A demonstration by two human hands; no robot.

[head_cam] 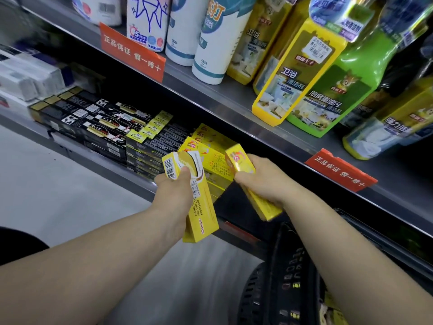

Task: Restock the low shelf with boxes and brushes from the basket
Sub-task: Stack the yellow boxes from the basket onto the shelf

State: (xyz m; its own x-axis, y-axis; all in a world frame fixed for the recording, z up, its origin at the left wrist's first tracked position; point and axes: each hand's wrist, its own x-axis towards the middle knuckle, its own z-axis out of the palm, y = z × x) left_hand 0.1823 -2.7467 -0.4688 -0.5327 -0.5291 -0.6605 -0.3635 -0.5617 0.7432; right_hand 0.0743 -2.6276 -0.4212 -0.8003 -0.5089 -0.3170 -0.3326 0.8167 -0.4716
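Gripping one yellow box (199, 207) in the left hand (174, 193), fingers (161, 180) curled round it, thumb by the barcode; clutching a second box (269, 208) in the right hand (260, 181), likewise wrapped. Both aimed end-first at the matching yellow stack (210, 146) on the low shelf (105, 168), presumably to slot alongside. Basket (255, 292) below right.

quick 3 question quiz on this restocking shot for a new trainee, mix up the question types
1. True or false: the left hand and right hand each grip a yellow box.
2. What lies just left of the shelved yellow stack? A black boxes; B green bottles; C white rolls.
3. Fill in: the black basket sits below the ___ forearm.
Key: 1 true; 2 A; 3 right.
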